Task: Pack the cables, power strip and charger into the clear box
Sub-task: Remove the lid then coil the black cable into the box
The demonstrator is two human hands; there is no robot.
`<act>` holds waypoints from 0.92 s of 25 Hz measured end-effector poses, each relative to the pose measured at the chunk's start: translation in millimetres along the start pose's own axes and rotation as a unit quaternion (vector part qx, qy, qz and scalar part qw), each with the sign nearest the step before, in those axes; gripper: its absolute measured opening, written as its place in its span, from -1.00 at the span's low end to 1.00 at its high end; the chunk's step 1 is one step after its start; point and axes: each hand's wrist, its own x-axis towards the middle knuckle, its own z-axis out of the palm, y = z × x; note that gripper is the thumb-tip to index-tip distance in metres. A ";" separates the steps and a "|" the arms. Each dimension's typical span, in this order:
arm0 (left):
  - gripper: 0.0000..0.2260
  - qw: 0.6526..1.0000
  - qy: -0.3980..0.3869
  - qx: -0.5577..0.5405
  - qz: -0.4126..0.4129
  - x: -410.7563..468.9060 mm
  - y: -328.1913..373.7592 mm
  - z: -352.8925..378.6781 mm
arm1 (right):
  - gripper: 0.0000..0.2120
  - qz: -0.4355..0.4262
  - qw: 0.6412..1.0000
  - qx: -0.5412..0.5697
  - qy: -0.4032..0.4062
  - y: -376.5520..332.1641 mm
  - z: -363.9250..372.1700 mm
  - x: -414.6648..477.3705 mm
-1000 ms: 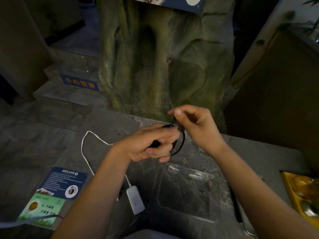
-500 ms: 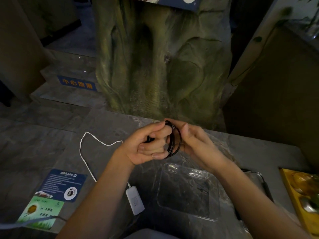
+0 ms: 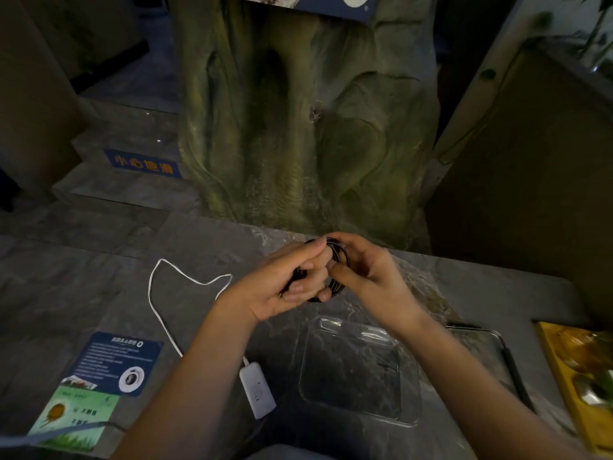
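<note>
A black cable (image 3: 341,257) is wound into a small coil held above the table. My left hand (image 3: 285,280) grips the coil with its fingers through the loops. My right hand (image 3: 371,273) pinches the coil's right side between thumb and fingers. Below the hands, the clear box (image 3: 351,370) lies on the dark stone table with nothing visible in it. A white charger (image 3: 257,390) sits left of the box, its white cable (image 3: 159,293) looping away to the left.
A blue and green leaflet (image 3: 99,383) lies at the table's front left. A metal-rimmed tray (image 3: 504,346) and a yellow board (image 3: 577,376) sit at the right. A rock-like pillar (image 3: 298,127) rises behind the table.
My right hand came down from above the coil to its right side and now pinches it. The coil has gained loops and sits tighter in my left hand.
</note>
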 end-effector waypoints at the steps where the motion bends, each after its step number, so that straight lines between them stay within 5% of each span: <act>1: -0.63 0.999 0.026 0.033 0.001 0.5 0.4 1.8 | -0.69 -0.001 1.000 -0.009 0.007 1.0 0.9 -1.1; 5: -0.62 0.974 0.157 0.161 0.022 2.6 0.1 3.2 | -0.71 -0.026 0.995 -0.078 0.053 -1.1 1.2 -3.0; 12: -0.69 0.917 0.265 0.259 0.145 8.4 -14.4 8.3 | -0.64 -0.011 0.985 -0.144 0.089 3.3 -1.4 0.1; 17: -0.80 0.846 0.325 0.390 0.165 10.9 -21.0 6.7 | -0.59 -0.009 0.976 -0.195 0.096 3.9 -2.5 0.4; 23: -0.87 0.827 0.338 0.381 0.238 14.2 -19.4 14.7 | -0.53 -0.002 0.968 -0.219 0.124 1.3 1.1 -2.2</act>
